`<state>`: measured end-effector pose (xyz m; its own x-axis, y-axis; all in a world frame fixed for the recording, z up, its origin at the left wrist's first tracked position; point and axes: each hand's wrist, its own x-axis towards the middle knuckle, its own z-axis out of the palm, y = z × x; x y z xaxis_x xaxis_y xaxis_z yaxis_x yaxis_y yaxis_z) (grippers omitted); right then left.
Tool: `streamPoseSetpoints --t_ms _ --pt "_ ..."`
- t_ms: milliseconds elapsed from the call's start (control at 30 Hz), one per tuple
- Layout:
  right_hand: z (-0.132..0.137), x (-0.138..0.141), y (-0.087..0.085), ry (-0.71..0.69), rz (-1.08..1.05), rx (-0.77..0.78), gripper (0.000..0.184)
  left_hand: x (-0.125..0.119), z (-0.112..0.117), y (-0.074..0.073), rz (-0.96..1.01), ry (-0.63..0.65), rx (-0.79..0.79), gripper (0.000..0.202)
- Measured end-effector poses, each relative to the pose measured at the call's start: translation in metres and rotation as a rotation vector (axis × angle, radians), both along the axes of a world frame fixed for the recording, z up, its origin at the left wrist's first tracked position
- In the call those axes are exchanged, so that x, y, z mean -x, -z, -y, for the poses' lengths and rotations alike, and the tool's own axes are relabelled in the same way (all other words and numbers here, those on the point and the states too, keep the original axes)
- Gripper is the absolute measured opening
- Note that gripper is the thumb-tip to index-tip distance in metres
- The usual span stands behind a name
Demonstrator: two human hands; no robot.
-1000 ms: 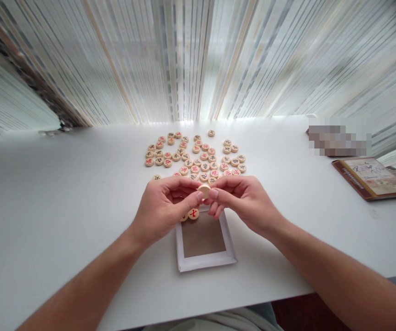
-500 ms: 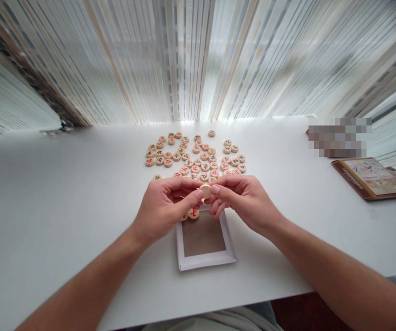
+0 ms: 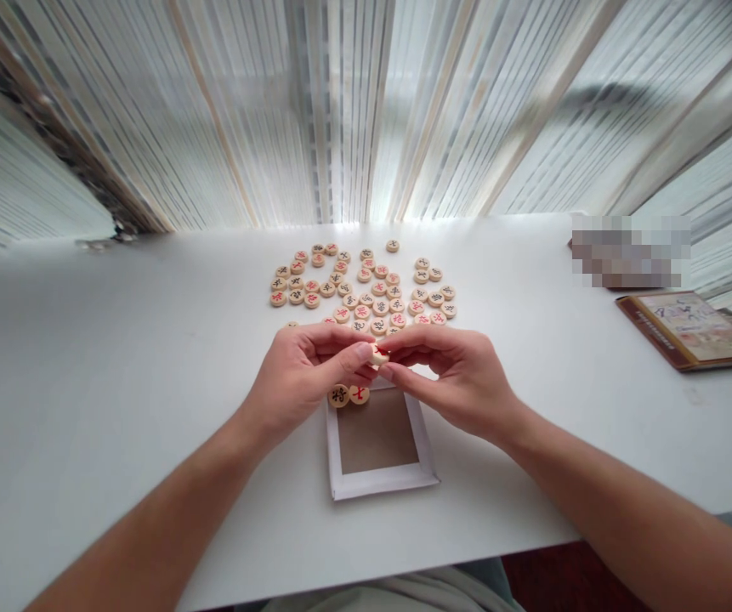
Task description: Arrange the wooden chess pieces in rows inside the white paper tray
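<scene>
Left hand (image 3: 305, 378) and right hand (image 3: 461, 382) are both pinching one wooden xiangqi piece (image 3: 377, 354) at the fingertips, just above a white-framed brown tray (image 3: 378, 486), and fingers hide most of its red character. Two more pieces (image 3: 348, 394) sit by the tray's top left corner, and a big scatter of pieces (image 3: 359, 289) lies beyond. Can't make out the pixelated thing (image 3: 630, 251) top right.

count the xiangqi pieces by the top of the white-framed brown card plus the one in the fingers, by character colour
black-character xiangqi piece: 1
red-character xiangqi piece: 1
pinched xiangqi piece between left hand and right hand, colour hard to tell: 1
total: 3
</scene>
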<state>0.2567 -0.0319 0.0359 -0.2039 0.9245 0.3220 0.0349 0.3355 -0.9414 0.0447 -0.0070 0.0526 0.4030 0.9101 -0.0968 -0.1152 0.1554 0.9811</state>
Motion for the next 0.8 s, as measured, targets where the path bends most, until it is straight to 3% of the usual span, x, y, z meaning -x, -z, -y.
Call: streamPoseSetpoints --t_ms 167,400,600,800 --pt "-0.002 -0.003 0.004 0.033 0.098 -0.125 0.025 0.000 0.001 0.001 0.023 -0.020 0.001 0.026" --pt "-0.004 -0.005 -0.002 0.105 0.342 -0.439 0.018 -0.003 0.002 -0.001 -0.027 -0.011 -0.058 0.024" --pt "-0.001 -0.005 -0.005 0.111 0.429 -0.434 0.009 -0.003 0.000 0.001 -0.115 -0.101 -0.145 0.019" --pt "0.002 0.000 0.002 0.022 0.533 -0.407 0.006 0.000 -0.006 0.004 -0.210 -0.207 -0.277 0.018"
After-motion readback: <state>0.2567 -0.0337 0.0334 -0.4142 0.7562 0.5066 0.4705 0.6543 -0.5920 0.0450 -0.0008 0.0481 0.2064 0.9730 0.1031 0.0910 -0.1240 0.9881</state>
